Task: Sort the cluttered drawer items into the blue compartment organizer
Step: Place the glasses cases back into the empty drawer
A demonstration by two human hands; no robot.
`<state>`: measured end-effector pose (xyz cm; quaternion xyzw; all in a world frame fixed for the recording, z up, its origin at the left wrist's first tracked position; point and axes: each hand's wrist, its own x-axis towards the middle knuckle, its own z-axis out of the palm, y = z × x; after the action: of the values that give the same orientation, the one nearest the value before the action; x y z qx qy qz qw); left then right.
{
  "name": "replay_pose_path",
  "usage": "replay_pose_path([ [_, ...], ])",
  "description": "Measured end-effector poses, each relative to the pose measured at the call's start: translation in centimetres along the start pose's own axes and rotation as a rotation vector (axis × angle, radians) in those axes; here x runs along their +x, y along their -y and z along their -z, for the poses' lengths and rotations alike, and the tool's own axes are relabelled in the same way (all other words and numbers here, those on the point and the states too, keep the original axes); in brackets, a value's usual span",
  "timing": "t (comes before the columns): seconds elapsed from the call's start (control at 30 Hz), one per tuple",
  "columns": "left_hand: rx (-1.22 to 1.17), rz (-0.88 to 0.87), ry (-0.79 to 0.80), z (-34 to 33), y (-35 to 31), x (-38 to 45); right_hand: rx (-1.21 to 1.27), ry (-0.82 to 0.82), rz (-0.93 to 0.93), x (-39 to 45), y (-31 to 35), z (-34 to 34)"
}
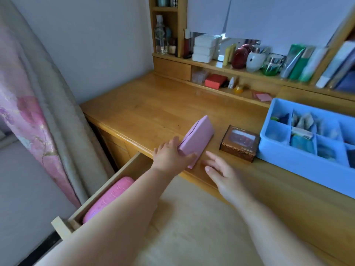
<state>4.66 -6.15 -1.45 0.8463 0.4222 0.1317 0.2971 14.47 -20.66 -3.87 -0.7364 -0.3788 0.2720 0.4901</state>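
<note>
Here, seen from the head camera, a blue plastic compartment organizer (284,150) sits at the right of a light wooden desk (146,112), its cells already holding teal and grey packets and other small items too blurred to name. At lower left, an open wooden drawer (107,181) holds a bright pink oval case (109,196), partly hidden by the person's forearm. On the desktop near its front edge, the left hand (171,156) grasps the near end of a pale pink rectangular wallet-like case (197,137), thumb curled along its side, the case tilted up on its long edge. The right hand (221,173) hovers just beside it with fingers straight and spread, holding nothing. A small brown printed cardboard box (240,143) rests between the pink case and the organizer, touching neither.
</note>
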Motion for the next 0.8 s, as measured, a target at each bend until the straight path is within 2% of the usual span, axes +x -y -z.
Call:
replay_pose_path([
  [0.1,0.018,-0.040,-0.070,-0.5,0.0,-0.6,0.146,-0.015,-0.019,-0.3,0.1,1.0],
  [0.23,-0.312,-0.055,0.008,1.1,2.2,-3.9,0.342,-0.077,-0.071,-1.0,0.8,2.8],
  [0.33,-0.614,-0.037,0.258,4.0,5.1,-6.4,0.365,-0.033,-0.116,-2.3,1.7,3.8],
  [0.4,-0.707,-0.059,0.440,5.7,6.4,-7.4,0.338,0.115,-0.134,-3.4,2.5,4.2],
  [0.5,-0.782,-0.090,0.572,6.9,6.7,-8.0,0.244,0.316,-0.166,-5.6,3.3,4.3],
  [0.7,-0.965,-0.047,0.886,5.2,7.8,-9.8,0.333,0.353,-0.274,-11.1,0.3,3.5],
  [0.77,-0.907,-0.036,0.790,3.8,8.3,-10.3,0.367,0.286,-0.301,-12.5,-1.3,2.4],
  [0.8,-0.816,-0.032,0.647,3.1,8.8,-10.3,0.390,0.225,-0.316,-12.9,-2.3,1.8],
])
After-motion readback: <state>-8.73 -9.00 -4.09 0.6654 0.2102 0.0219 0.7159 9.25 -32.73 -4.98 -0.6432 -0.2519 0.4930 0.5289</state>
